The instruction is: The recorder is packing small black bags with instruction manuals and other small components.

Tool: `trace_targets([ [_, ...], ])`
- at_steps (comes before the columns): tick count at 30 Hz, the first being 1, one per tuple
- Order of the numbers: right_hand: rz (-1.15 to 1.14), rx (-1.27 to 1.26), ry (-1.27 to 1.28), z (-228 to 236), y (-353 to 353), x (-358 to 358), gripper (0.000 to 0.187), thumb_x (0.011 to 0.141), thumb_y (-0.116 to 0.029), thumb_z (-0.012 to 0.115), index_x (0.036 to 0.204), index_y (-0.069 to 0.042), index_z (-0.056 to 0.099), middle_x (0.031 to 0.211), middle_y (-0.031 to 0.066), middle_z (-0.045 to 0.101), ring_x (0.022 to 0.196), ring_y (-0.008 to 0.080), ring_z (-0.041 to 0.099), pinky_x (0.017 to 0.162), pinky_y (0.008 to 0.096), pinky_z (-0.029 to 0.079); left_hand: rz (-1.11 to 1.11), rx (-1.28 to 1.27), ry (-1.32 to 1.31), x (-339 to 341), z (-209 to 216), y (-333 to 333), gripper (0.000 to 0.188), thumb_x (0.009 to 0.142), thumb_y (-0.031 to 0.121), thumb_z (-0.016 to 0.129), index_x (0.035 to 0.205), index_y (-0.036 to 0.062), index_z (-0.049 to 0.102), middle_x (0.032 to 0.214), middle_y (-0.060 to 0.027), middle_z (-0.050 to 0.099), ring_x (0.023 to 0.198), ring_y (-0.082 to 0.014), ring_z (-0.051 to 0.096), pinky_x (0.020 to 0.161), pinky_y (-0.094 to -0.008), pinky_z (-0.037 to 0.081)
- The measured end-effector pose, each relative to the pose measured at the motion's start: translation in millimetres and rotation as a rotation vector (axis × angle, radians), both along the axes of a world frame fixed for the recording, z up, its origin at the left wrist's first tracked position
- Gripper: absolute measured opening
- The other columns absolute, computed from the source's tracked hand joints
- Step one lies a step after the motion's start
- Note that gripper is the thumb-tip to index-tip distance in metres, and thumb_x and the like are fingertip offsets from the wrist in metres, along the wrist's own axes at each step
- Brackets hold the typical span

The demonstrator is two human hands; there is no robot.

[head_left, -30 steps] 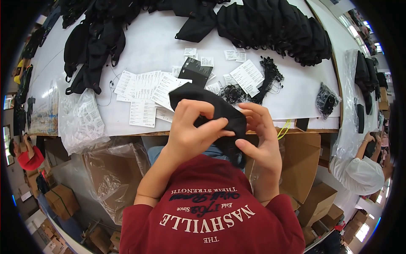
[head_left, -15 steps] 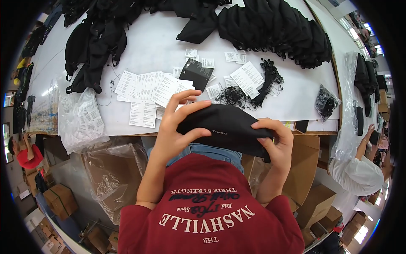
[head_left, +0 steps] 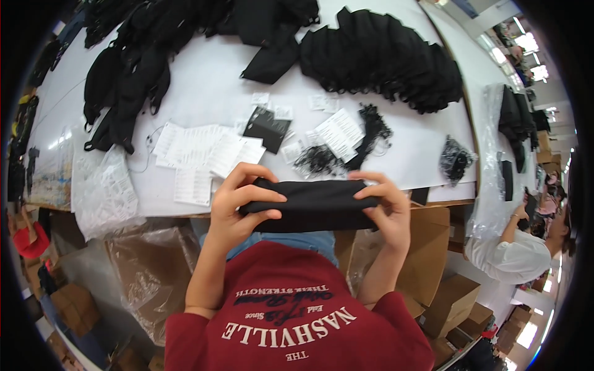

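Stretched level between my two hands is a black fabric pouch (head_left: 317,207), held just above my lap at the table's near edge. My left hand (head_left: 236,207) grips its left end, thumb below and fingers above. At the opposite end, my right hand (head_left: 390,205) pinches the cloth in the same way. Beyond the pouch lie white printed cards (head_left: 193,148) in a fanned stack. Beside them are a black card (head_left: 267,128), a loose white card (head_left: 340,133) and a tangle of black tag strings (head_left: 370,133).
A long row of black pouches (head_left: 383,59) lines the far side of the white table (head_left: 210,80). Black bags (head_left: 127,80) are heaped at left, above a clear bag of labels (head_left: 108,191). Cardboard boxes (head_left: 448,306) stand below right. A person in white (head_left: 510,256) is at the right.
The pouch has turned from slanted to level and come slightly nearer, so its printed face no longer shows. My left fingers have closed onto its end. The whole view has shifted a little.
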State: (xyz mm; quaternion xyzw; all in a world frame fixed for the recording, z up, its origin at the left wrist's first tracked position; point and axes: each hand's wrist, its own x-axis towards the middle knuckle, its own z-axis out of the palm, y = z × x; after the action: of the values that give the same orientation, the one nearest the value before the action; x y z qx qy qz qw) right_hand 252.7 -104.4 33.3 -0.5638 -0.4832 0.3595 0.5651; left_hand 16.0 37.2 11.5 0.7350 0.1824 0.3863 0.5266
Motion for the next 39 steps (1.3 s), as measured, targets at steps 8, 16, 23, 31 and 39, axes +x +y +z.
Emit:
trace_targets([
  [8,-0.869,0.222,-0.554,-42.6,-17.8,86.7,0.023,0.083,0.006,0.062,0.103,-0.005,0.065,0.117,0.0050,0.058,0.095,0.0117,0.054,0.066,0.0224,0.045,0.054,0.351,-1.231,16.5,84.4,-49.4,0.038,0.087,0.046,0.060,0.100,0.0095,0.060,0.112,-0.0109,0.055,0.098,-0.0234,0.054,0.083,-0.0343,0.042],
  [16,-0.655,-0.304,-0.942,-99.7,-24.1,118.1,0.043,0.077,0.005,0.058,0.115,-0.015,0.058,0.124,0.0138,0.050,0.111,0.0344,0.051,0.086,0.0369,0.046,-0.103,0.229,-1.188,8.2,104.7,-64.8,0.022,0.087,0.009,0.059,0.108,0.0152,0.056,0.104,0.0024,0.053,0.089,-0.0168,0.055,0.074,-0.0297,0.045],
  [23,-0.854,-0.238,-0.944,-88.8,-7.8,107.4,0.033,0.075,0.004,0.060,0.103,-0.012,0.065,0.097,0.0114,0.059,0.086,0.0273,0.060,0.074,0.0344,0.048,-0.124,0.231,-1.317,9.1,109.1,-62.7,0.024,0.086,0.011,0.062,0.109,0.0173,0.060,0.108,0.0044,0.054,0.092,-0.0169,0.053,0.078,-0.0283,0.044],
  [31,-0.823,0.292,-0.743,-37.2,81.5,75.4,0.029,0.078,0.003,0.067,0.103,-0.010,0.069,0.095,0.0081,0.064,0.082,0.0175,0.062,0.068,0.0258,0.048,-0.060,0.205,-1.223,5.1,101.5,-70.3,0.011,0.087,0.013,0.062,0.097,0.0154,0.060,0.102,0.0038,0.054,0.087,-0.0208,0.053,0.074,-0.0313,0.046],
  [39,-0.538,0.271,-1.110,-55.8,260.4,54.7,0.028,0.079,-0.008,0.063,0.106,-0.017,0.066,0.106,0.0063,0.064,0.090,0.0274,0.063,0.074,0.0366,0.051,0.022,0.045,-1.252,16.7,110.5,-80.1,0.006,0.085,0.013,0.063,0.089,0.0098,0.059,0.091,-0.0088,0.062,0.083,-0.0259,0.057,0.069,-0.0320,0.050],
])
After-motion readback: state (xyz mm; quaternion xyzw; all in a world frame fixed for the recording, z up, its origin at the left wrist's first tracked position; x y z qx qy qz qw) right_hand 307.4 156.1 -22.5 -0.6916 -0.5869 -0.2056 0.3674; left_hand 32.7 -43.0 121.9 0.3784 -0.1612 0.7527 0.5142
